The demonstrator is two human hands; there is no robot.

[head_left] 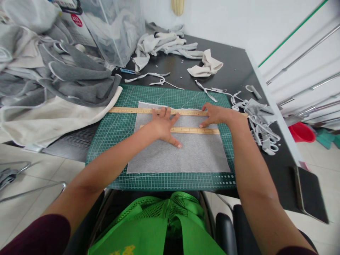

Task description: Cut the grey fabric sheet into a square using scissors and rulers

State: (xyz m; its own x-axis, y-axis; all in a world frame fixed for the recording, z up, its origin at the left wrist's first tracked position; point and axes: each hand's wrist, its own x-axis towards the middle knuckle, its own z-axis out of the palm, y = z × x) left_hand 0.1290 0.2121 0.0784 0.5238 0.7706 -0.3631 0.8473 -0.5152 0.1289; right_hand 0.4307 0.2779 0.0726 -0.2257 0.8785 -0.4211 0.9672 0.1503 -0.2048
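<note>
A grey fabric piece lies flat on the green cutting mat. Two wooden rulers cross it from side to side: a long one near its far edge and a shorter one below. My left hand is spread over both rulers, fingertips at the long ruler and thumb on the fabric. My right hand has its fingers apart, the index fingertip at the long ruler and the thumb at the upper edge of the shorter one. Its other fingers are partly hidden.
Grey and white fabric is heaped at the left beside a clear plastic bin. Blue snips and fabric scraps lie behind the mat. More cut strips are at the right, and a phone sits at the table's right edge.
</note>
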